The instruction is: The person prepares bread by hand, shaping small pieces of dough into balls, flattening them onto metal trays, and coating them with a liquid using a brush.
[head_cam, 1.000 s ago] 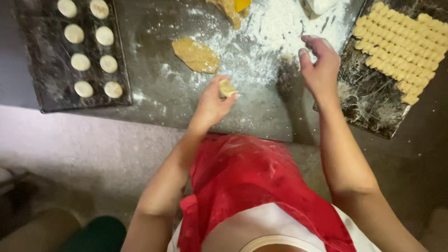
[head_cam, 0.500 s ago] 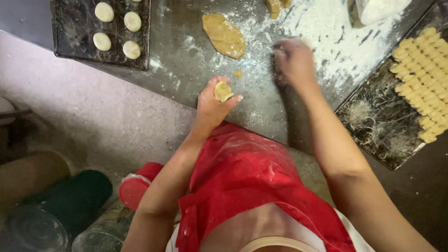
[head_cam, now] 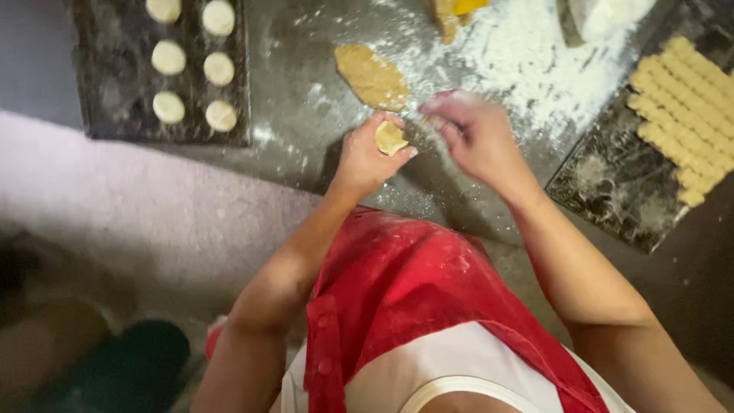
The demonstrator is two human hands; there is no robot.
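The left hand (head_cam: 367,157) cups a small piece of dough (head_cam: 390,138), its fingers (head_cam: 397,121) curled around it so that the yellowish lump sits in the hollow of the palm, held just above the floured table (head_cam: 306,115). The right hand (head_cam: 474,138) is close beside it on the right, fingers (head_cam: 440,107) bent and loosely drawn together near the dough piece; motion blur hides whether they touch it or pinch anything. Just beyond the hands a larger flat slab of dough (head_cam: 372,75) lies on the table at the edge of a spread of white flour (head_cam: 527,61). To the far left a dark baking tray (head_cam: 99,92) carries pale round dough discs (head_cam: 168,107) in two columns. At the right, another dark tray (head_cam: 619,183) holds rows of ridged yellow dough strips (head_cam: 684,107) laid side by side. The person wears a red apron (head_cam: 413,298) dusted with flour.
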